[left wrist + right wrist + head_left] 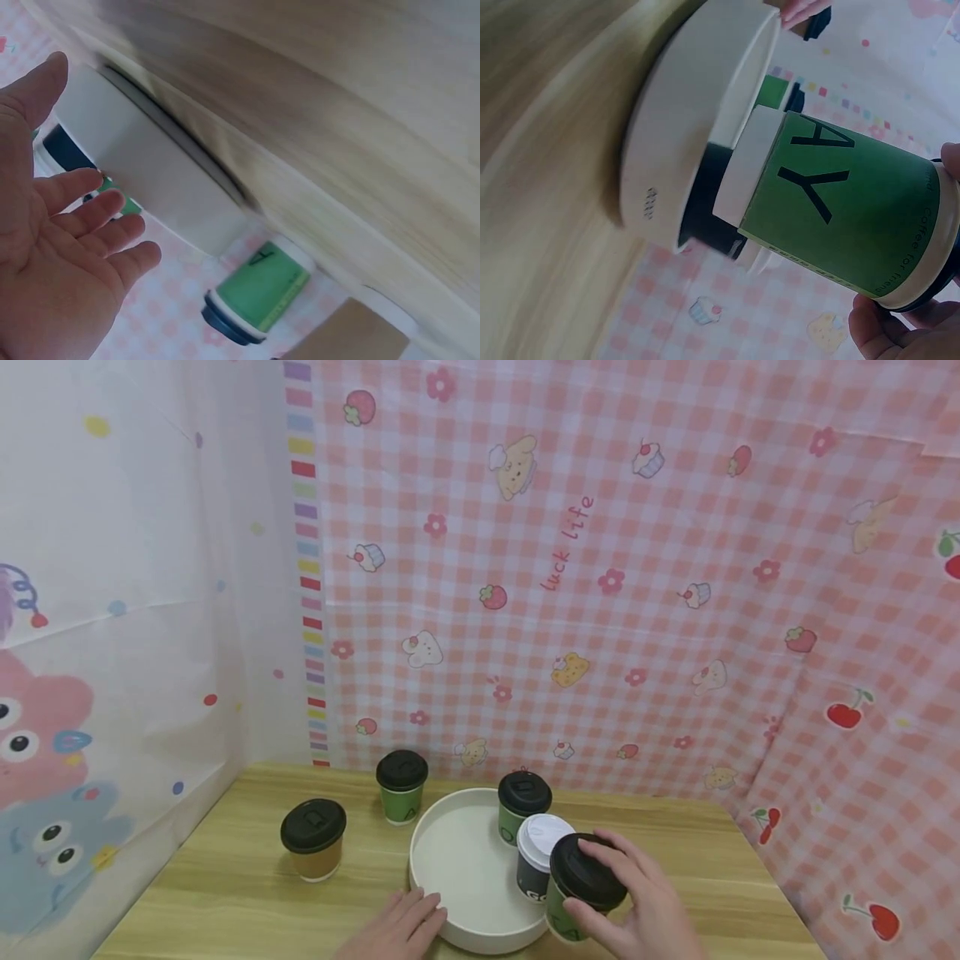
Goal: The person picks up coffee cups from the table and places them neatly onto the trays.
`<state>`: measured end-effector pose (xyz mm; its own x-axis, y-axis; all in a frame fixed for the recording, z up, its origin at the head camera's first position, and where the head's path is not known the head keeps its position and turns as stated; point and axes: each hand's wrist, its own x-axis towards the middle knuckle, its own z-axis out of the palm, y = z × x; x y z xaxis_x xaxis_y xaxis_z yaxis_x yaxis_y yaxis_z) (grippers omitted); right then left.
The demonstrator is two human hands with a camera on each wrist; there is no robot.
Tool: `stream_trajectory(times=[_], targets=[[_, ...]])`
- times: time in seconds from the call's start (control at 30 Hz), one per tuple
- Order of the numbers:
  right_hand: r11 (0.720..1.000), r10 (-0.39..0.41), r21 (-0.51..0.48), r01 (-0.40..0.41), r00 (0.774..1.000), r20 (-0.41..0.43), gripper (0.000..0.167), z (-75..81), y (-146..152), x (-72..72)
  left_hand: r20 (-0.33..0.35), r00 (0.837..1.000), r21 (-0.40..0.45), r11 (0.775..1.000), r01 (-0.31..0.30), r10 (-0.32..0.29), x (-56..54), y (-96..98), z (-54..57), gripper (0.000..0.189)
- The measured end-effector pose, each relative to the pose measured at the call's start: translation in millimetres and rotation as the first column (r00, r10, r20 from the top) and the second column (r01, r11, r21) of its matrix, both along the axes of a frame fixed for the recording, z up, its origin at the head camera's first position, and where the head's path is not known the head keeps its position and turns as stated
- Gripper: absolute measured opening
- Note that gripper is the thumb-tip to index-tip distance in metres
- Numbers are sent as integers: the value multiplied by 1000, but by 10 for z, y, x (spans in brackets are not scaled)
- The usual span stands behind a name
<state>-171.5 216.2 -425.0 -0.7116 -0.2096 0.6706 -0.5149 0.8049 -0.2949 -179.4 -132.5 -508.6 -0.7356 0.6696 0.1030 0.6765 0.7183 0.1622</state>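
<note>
My right hand grips a green paper coffee cup by its black lid. The cup is held upright over the near right rim of a round white tray. Inside the tray stand a dark cup with a white lid and, behind it, another green cup with a black lid. At the tray's near left rim, my left hand rests with its fingertips at the edge. In the left wrist view its fingers are loosely spread beside the tray wall.
Left of the tray, a brown cup with a black lid stands on the wooden table. Another green cup stands behind the tray's left side. A pink checked cloth hangs along the table's back edge, and a white printed cloth hangs at left.
</note>
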Motion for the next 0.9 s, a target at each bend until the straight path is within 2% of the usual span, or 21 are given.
stream_trajectory(times=[0.07,0.2,0.3,0.5,0.6,0.77,0.9], targets=[[1000,19,-7,-19,1000,-8,70,12,-47,-23,6,1000,1,1000,-9,9,-5,-51,4,83],[999,45,-16,-45,999,9,68,44,-163,-64,-33,999,16,1000,3,-2,-8,-102,-16,84],[999,49,-26,-48,997,55,65,71,-265,-84,-28,1000,27,1000,8,-7,-14,-116,-32,82],[995,89,-43,-86,994,66,65,74,-442,-124,-78,997,44,999,20,-17,-35,-130,-88,80],[993,108,-50,-105,992,68,64,70,-511,-133,-73,997,47,999,23,-19,-40,-129,-93,80],[987,157,-54,-154,987,37,63,17,-609,-189,-54,998,44,999,15,-12,-36,-125,-85,81],[980,194,-28,-195,980,-33,60,-71,-664,-254,-56,998,35,999,7,-5,-26,-118,-78,82]])
